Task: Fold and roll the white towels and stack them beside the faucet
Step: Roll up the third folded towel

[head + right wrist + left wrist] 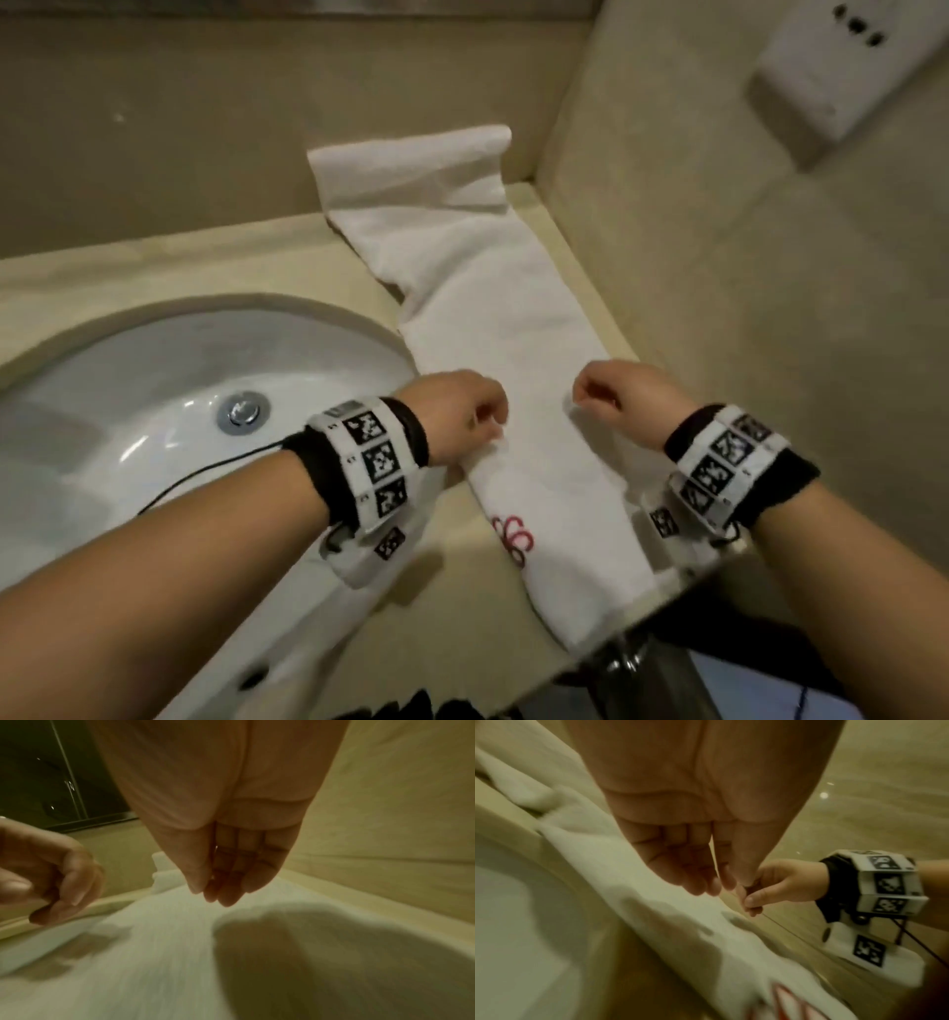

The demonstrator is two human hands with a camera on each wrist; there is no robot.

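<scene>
towel (513, 329) near end blurred in wrist views, red embroidery (513, 539) unreadable, sink (128, 411) cut off

A white oval sink (154, 370) is sunk into the beige desk (154, 267), with a round chrome drain plug (242, 411) at the bottom of its basin. Beige walls (205, 128) rise behind the desk and along its right side, meeting in a corner. High on the right wall hangs a white box-shaped fixture (842, 67) with small dark holes in its face. A shiny metal post (629, 663) stands below the desk's near edge.
</scene>
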